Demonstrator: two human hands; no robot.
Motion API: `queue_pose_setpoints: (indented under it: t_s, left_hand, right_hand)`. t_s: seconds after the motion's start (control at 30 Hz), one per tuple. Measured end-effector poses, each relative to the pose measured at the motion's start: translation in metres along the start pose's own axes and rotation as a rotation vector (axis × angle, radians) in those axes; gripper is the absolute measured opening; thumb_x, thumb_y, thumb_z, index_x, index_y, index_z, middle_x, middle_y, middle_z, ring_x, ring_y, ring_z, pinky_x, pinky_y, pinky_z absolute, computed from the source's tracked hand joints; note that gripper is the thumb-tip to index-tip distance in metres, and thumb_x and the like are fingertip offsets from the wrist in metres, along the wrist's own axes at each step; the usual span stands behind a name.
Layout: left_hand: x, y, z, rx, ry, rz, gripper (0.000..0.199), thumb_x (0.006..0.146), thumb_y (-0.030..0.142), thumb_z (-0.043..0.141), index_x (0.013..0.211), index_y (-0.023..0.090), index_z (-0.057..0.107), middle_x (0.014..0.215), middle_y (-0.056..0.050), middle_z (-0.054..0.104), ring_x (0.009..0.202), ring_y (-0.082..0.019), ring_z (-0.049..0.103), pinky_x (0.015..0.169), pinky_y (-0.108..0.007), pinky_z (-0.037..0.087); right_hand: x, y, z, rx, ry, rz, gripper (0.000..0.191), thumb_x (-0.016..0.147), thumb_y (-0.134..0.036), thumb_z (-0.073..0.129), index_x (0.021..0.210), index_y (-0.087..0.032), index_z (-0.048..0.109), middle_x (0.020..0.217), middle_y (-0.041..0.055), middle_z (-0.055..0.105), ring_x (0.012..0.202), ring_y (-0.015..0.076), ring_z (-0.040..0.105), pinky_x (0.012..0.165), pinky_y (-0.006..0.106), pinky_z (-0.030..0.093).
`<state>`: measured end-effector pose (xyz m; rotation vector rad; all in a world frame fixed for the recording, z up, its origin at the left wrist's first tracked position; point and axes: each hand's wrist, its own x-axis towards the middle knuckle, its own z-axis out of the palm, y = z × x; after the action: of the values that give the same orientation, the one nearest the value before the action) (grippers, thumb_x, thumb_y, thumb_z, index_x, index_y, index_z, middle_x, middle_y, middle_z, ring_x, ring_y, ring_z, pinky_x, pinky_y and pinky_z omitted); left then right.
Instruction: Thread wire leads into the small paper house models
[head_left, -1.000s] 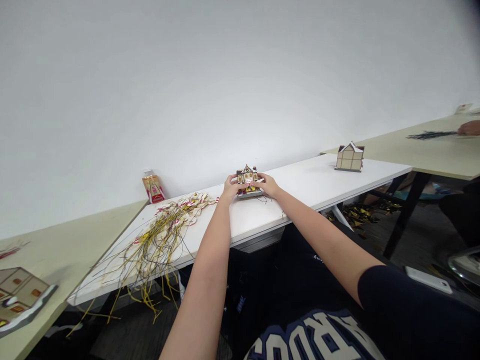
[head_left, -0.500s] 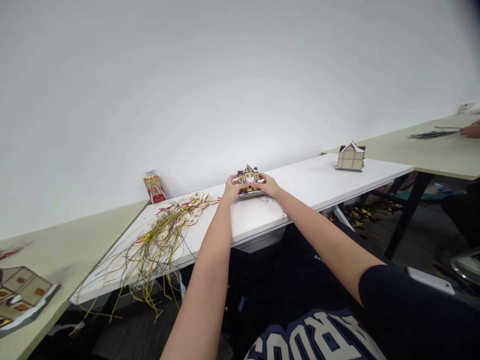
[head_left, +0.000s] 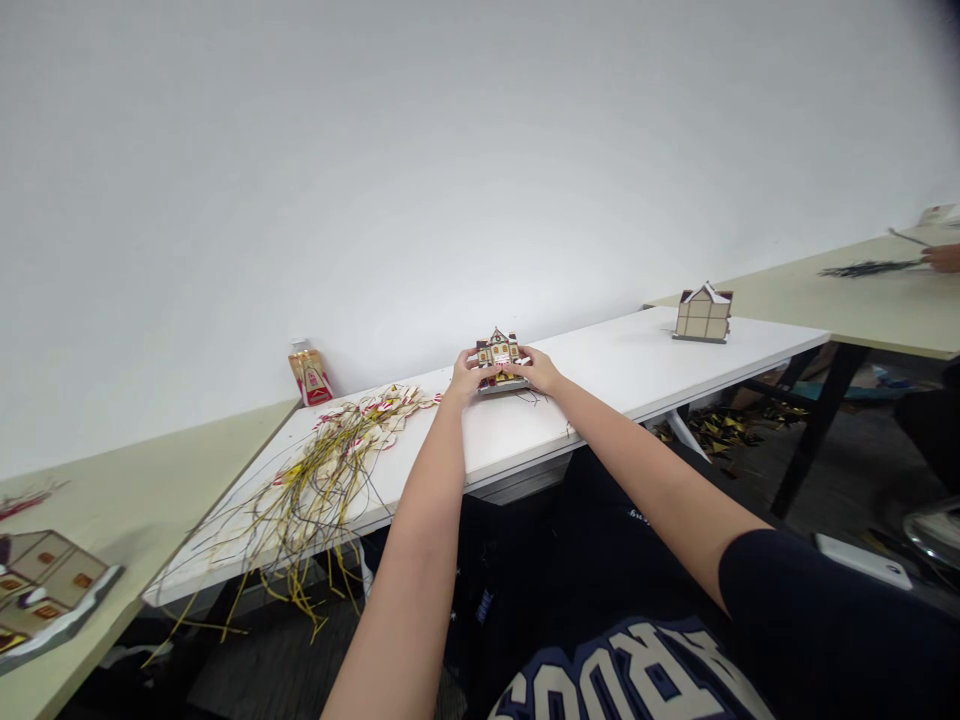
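A small model house (head_left: 499, 350) with yellow windows and a grey base stands upright on the white table (head_left: 592, 370), its windowed front towards me. My left hand (head_left: 466, 376) grips its left side, and my right hand (head_left: 538, 370) grips its right side. Both hands have fingers reaching across the front, where they hide part of it. Thin dark strands lie on the table just below my right hand. Left of my hands spreads a tangled bundle of yellow and dark strands (head_left: 330, 470) with red-and-white pieces, some hanging over the front edge.
Another model house (head_left: 703, 314) stands at the table's right end. A red-and-gold packet (head_left: 310, 376) leans by the wall. A third house (head_left: 45, 590) sits on the left table. At far right, another person's hand (head_left: 941, 258) is near dark strands. A white phone (head_left: 862, 562) lies lower right.
Both my hands stay on the house with almost no movement. At the far right, the other person's hand now has a thin stick-like thing raised at a different angle.
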<state>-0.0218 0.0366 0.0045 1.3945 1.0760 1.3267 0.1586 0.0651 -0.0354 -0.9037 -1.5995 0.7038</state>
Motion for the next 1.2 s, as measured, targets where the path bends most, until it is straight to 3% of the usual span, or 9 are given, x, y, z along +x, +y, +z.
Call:
queue_pose_setpoints:
  t_s: [0.77, 0.87, 1.0, 1.2]
  left_hand:
    - [0.0019, -0.0019, -0.0023, 0.014, -0.005, 0.025, 0.083, 0.040, 0.031, 0.094, 0.111, 0.019, 0.052, 0.100, -0.008, 0.066, 0.084, -0.020, 0.066, 0.081, -0.039, 0.054]
    - [-0.0004, -0.0003, -0.0021, 0.021, 0.003, 0.006, 0.080, 0.042, 0.032, 0.093, 0.110, 0.018, 0.052, 0.094, -0.007, 0.067, 0.081, -0.020, 0.066, 0.081, -0.039, 0.053]
    - [-0.0015, -0.0009, -0.0012, 0.031, -0.007, 0.011, 0.085, 0.041, 0.025, 0.092, 0.114, 0.018, 0.050, 0.095, -0.006, 0.066, 0.085, -0.021, 0.066, 0.084, -0.039, 0.052]
    - [0.0016, -0.0051, -0.0010, 0.042, -0.031, 0.039, 0.093, 0.037, 0.014, 0.089, 0.120, 0.016, 0.047, 0.098, -0.006, 0.063, 0.090, -0.020, 0.063, 0.089, -0.038, 0.049]
  right_hand:
    - [-0.0006, -0.0040, -0.0011, 0.022, -0.039, -0.003, 0.058, 0.067, -0.050, 0.076, 0.112, -0.015, 0.067, 0.108, 0.0088, 0.070, 0.094, 0.0228, 0.063, 0.089, 0.038, 0.049]
    - [0.0001, -0.0015, 0.0000, 0.038, -0.032, 0.057, 0.067, 0.065, -0.050, 0.077, 0.121, -0.016, 0.064, 0.108, 0.0090, 0.068, 0.092, 0.0232, 0.063, 0.086, 0.038, 0.051]
    - [0.0006, 0.0027, 0.0011, 0.078, 0.036, 0.138, 0.093, 0.063, -0.048, 0.081, 0.143, -0.018, 0.045, 0.106, 0.0085, 0.067, 0.090, 0.0227, 0.063, 0.082, 0.036, 0.052]
    - [0.0000, 0.0011, 0.0000, 0.100, 0.008, 0.059, 0.085, 0.062, -0.044, 0.080, 0.137, -0.019, 0.051, 0.103, 0.0069, 0.068, 0.093, 0.0225, 0.062, 0.085, 0.037, 0.051]
